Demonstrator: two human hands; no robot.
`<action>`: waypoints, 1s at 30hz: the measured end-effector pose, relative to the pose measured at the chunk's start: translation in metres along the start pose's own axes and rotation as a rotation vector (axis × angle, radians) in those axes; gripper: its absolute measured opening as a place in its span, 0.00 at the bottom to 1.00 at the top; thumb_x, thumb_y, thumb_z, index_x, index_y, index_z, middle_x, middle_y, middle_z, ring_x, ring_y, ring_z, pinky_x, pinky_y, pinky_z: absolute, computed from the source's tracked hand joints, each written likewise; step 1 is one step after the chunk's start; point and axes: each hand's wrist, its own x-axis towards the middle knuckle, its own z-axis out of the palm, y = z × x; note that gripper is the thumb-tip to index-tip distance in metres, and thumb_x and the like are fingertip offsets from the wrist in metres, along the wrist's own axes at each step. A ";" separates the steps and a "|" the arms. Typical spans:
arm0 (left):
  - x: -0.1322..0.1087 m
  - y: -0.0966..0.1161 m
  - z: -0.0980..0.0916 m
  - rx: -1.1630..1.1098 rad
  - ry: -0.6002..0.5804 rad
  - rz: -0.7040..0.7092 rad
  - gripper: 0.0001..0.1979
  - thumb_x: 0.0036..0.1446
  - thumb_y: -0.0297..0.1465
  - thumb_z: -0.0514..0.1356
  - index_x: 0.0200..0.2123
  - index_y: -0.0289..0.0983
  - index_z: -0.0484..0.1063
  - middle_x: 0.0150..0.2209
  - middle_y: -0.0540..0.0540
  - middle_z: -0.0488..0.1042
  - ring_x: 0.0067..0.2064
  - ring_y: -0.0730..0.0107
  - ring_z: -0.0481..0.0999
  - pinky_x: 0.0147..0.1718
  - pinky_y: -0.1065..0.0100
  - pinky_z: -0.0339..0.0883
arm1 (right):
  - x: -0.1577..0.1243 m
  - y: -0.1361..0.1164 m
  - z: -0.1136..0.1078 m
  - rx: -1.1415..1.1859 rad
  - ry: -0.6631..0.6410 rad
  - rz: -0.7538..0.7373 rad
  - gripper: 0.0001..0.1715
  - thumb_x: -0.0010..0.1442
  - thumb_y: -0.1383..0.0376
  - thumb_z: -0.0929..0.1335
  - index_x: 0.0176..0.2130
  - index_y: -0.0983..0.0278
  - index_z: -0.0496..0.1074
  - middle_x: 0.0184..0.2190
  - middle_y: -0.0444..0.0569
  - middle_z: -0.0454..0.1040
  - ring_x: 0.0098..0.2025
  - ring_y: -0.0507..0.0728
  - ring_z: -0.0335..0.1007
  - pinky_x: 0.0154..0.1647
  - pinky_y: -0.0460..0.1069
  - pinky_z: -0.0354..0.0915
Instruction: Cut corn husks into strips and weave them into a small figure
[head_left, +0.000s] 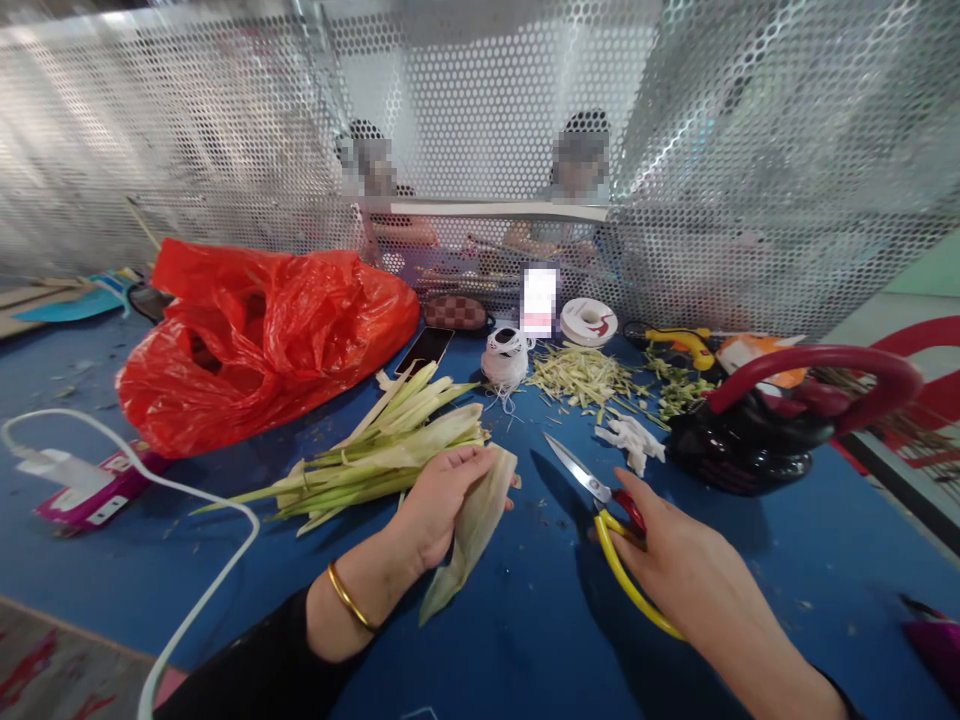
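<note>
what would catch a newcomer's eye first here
The big red plastic bag at the left rear stands out on the blue table. Near the middle, the left hand holds a pale husk beside green leaves, and the right hand grips yellow-handled scissors.

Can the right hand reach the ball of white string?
Probably yes: the right hand holds the scissors, but mostly open blue table lies between it and the white string.
</note>
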 end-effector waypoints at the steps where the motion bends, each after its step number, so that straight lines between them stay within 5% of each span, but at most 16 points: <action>1: 0.000 0.001 0.000 -0.012 0.024 0.001 0.10 0.57 0.37 0.62 0.33 0.34 0.74 0.29 0.46 0.79 0.24 0.72 0.76 0.23 0.73 0.67 | 0.000 0.000 0.002 -0.064 -0.004 0.007 0.26 0.58 0.60 0.67 0.54 0.65 0.70 0.33 0.54 0.82 0.30 0.64 0.80 0.25 0.50 0.69; 9: -0.004 -0.006 0.004 0.034 -0.046 -0.019 0.12 0.40 0.27 0.69 0.30 0.34 0.73 0.25 0.50 0.76 0.25 0.71 0.77 0.24 0.73 0.68 | -0.003 -0.005 0.000 -0.226 0.039 -0.190 0.18 0.59 0.61 0.67 0.47 0.66 0.73 0.30 0.51 0.77 0.31 0.61 0.78 0.26 0.50 0.67; 16: -0.007 -0.006 0.005 0.010 -0.033 0.017 0.11 0.39 0.28 0.69 0.28 0.34 0.73 0.22 0.51 0.75 0.21 0.72 0.75 0.24 0.71 0.70 | 0.014 -0.016 -0.017 -0.068 0.118 -0.213 0.13 0.63 0.61 0.65 0.45 0.61 0.74 0.38 0.50 0.77 0.35 0.60 0.77 0.30 0.51 0.68; 21: -0.012 -0.008 0.004 0.064 -0.114 0.019 0.16 0.42 0.40 0.69 0.29 0.34 0.74 0.23 0.47 0.77 0.19 0.74 0.72 0.21 0.71 0.67 | 0.049 -0.059 -0.009 0.096 -0.085 -0.461 0.13 0.62 0.67 0.66 0.47 0.63 0.73 0.44 0.51 0.75 0.42 0.57 0.75 0.40 0.49 0.67; 24: -0.014 -0.009 0.004 0.160 -0.223 -0.022 0.20 0.39 0.45 0.70 0.27 0.34 0.74 0.20 0.47 0.76 0.18 0.73 0.70 0.18 0.71 0.64 | 0.062 -0.080 0.005 0.095 -0.133 -0.566 0.05 0.61 0.68 0.67 0.35 0.62 0.74 0.36 0.47 0.75 0.36 0.54 0.73 0.34 0.45 0.64; 30: -0.017 -0.015 0.005 0.265 -0.315 -0.100 0.19 0.35 0.43 0.71 0.26 0.34 0.75 0.22 0.47 0.77 0.19 0.71 0.71 0.21 0.70 0.62 | 0.081 -0.076 0.014 0.086 -0.066 -0.569 0.12 0.60 0.71 0.66 0.26 0.62 0.73 0.26 0.44 0.71 0.27 0.51 0.68 0.28 0.45 0.59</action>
